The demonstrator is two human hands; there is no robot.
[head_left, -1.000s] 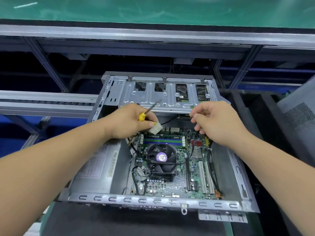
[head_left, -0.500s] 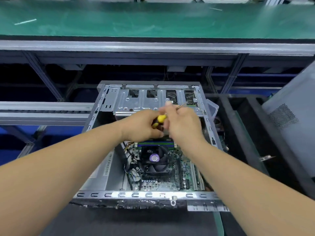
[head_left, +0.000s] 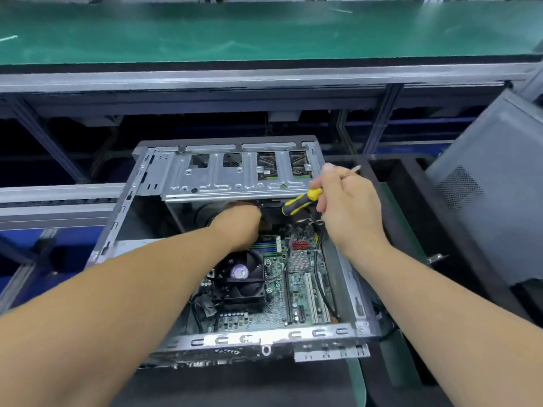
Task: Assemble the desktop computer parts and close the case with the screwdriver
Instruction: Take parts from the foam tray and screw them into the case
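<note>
green matting covers the long bench (head_left: 264, 30) at the back, and below it, on a dark mat, lies the open computer case (head_left: 205, 339) with its side uncovered. a grey side panel (head_left: 484, 186) leans at the right, well apart from the case.

the right hand (head_left: 349, 212) grips the screwdriver (head_left: 302, 201) in a closed fist above the right wall of the case. the long axis of the tool runs slanted: the yellow and black handle points down and left toward the inside, the metal tip sticks out up and right, away from the case. so the tool is held backwards for any screw inside, and probably it must be turned around before use.

the left hand (head_left: 238, 227) reaches deep under the metal drive cage (head_left: 235, 177), beyond the fan (head_left: 239, 277) on the green board (head_left: 296, 289). its fingers are hidden in shadow, so one cannot tell if they hold a cable or plug. this hand is nearer to the work place; the hands are apart.
</note>
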